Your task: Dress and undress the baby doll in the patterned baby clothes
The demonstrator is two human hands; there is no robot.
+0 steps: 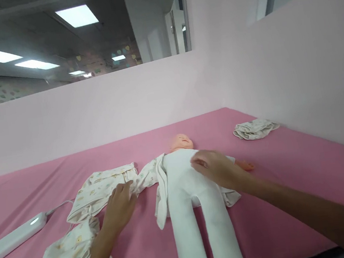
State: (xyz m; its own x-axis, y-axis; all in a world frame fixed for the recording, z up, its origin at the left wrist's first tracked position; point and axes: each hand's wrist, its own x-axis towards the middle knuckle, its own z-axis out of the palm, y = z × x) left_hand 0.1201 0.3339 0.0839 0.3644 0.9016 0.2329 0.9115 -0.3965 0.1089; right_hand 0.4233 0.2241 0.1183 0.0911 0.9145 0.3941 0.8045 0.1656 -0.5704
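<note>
A baby doll (183, 172) with a white cloth body and a flesh-coloured head lies on its back, legs toward me. A patterned white baby shirt (160, 177) is on its arm at the left and spreads out beside and under the torso. My left hand (120, 202) has its fingers closed on the cuff at the end of that sleeve. Over the doll's chest, my right hand (214, 166) is closed with curled fingers; whether anything is between them is hidden. The doll's bare hand (245, 165) sticks out past my right wrist.
Patterned baby clothes (99, 188) lie at the left, with another patterned garment (70, 256) nearer me. A white lamp-like bar (17, 238) with a cord rests beside them. A folded cloth (255, 129) sits at the back right of the pink sheet (138, 253), near the walls.
</note>
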